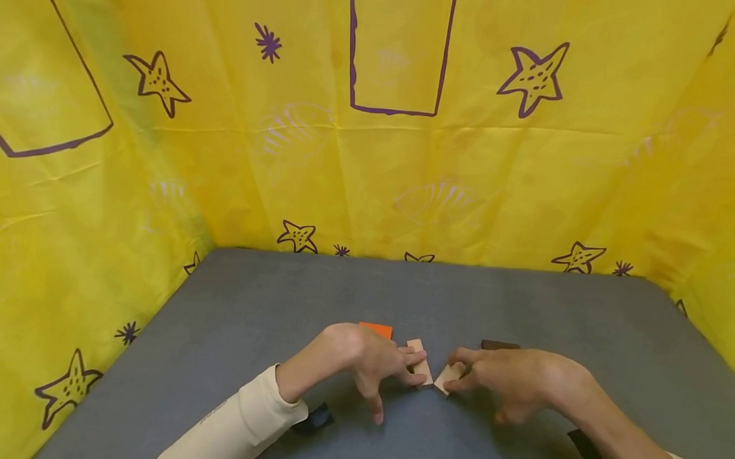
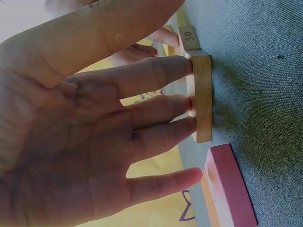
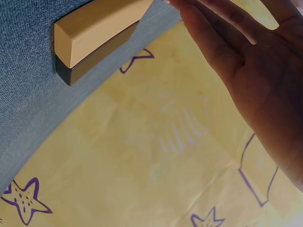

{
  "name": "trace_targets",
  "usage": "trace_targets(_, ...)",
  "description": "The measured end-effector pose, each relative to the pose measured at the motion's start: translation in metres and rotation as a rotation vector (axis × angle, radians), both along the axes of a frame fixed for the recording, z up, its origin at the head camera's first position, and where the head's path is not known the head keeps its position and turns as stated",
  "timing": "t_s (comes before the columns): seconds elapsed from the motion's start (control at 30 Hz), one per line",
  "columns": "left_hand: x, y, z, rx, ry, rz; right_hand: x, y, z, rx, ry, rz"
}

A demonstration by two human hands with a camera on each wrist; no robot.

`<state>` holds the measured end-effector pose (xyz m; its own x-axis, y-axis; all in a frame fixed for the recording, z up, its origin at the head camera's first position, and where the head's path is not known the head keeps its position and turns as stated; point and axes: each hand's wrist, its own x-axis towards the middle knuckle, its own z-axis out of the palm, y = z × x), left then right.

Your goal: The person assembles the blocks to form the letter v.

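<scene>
My left hand (image 1: 375, 358) lays its fingertips on a pale wooden block (image 1: 420, 362), its fingers extended and its thumb off to the side. In the left wrist view those fingers (image 2: 161, 75) meet the block's upper side. My right hand (image 1: 514, 380) touches a second pale wooden block (image 1: 449, 376) with its fingertips. The two blocks meet at their near ends in a V shape. One end marked "50" (image 2: 190, 36) shows beside the left hand's block. In the right wrist view the right hand's fingertips (image 3: 203, 38) are partly cut off at the top.
An orange piece (image 1: 376, 330) lies behind the left hand; a pink-sided block (image 2: 232, 184) is close to its little finger. Beyond the right hand lies a dark brown block (image 1: 500, 344). A tan block (image 3: 102, 30) appears over a dark face. Yellow patterned cloth (image 1: 406, 177) surrounds the grey table (image 1: 280, 287).
</scene>
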<state>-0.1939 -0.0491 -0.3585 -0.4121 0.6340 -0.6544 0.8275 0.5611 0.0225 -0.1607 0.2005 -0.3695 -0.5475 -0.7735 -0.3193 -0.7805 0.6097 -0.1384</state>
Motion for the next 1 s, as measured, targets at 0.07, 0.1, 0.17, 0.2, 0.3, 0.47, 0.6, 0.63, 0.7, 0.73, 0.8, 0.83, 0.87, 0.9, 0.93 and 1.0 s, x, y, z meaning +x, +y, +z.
trace_targets(0.07, 0.0002, -0.0001, 0.0001, -0.001, 0.002, 0.004, -0.0003, -0.0005, 0.0003, 0.003, -0.004, -0.005)
trace_targets(0.1, 0.0002, -0.0002, 0.0001, -0.003, 0.004, 0.002, -0.0002, -0.0007, 0.0003, 0.003, -0.004, -0.006)
trace_targets(0.17, 0.0005, -0.0005, -0.0001, -0.006, 0.003, 0.002, -0.0002, -0.001, 0.0002, -0.002, -0.003, -0.001)
trace_targets(0.2, 0.0007, -0.0007, -0.0001, -0.007, 0.001, 0.004, -0.0002, -0.0011, 0.0001, -0.005, -0.005, 0.001)
trace_targets(0.3, 0.0008, -0.0018, 0.0002, -0.007, -0.003, 0.011, -0.0006, -0.0005, 0.0009, -0.014, -0.007, 0.013)
trace_targets(0.47, 0.0009, -0.0026, 0.0036, 0.006, -0.023, 0.028, -0.0012, 0.0019, 0.0048, -0.051, -0.008, 0.024)
trace_targets(0.6, 0.0003, -0.001, 0.0058, 0.01, -0.031, -0.037, 0.0011, 0.0016, 0.0069, -0.026, -0.086, -0.04)
trace_targets(0.63, 0.0001, -0.0005, 0.0057, 0.009, -0.03, -0.056, 0.0015, 0.0009, 0.0069, -0.008, -0.113, -0.059)
trace_targets(0.7, -0.0004, 0.0004, 0.0055, 0.003, -0.03, -0.089, 0.0024, -0.0005, 0.0067, 0.03, -0.168, -0.103)
trace_targets(0.73, -0.0006, 0.0, 0.0049, -0.002, -0.035, -0.09, 0.0027, -0.0017, 0.0059, 0.046, -0.179, -0.111)
trace_targets(0.8, -0.0016, -0.0009, 0.0044, -0.013, -0.051, -0.087, 0.0028, -0.0034, 0.0042, 0.067, -0.196, -0.136)
trace_targets(0.83, -0.0022, -0.0013, 0.0044, -0.02, -0.058, -0.084, 0.0028, -0.0038, 0.0034, 0.076, -0.197, -0.146)
trace_targets(0.87, -0.003, -0.0016, 0.0043, -0.024, -0.066, -0.083, 0.0028, -0.0038, 0.0026, 0.084, -0.198, -0.158)
trace_targets(0.9, -0.0038, -0.0017, 0.0041, -0.028, -0.075, -0.081, 0.0027, -0.0039, 0.0017, 0.092, -0.199, -0.162)
trace_targets(0.93, -0.0044, -0.0017, 0.004, -0.03, -0.085, -0.081, 0.0026, -0.0037, 0.0009, 0.096, -0.2, -0.169)
trace_targets(1.0, -0.0051, -0.0012, 0.0035, -0.033, -0.097, -0.085, 0.0024, -0.0034, -0.0006, 0.109, -0.2, -0.176)
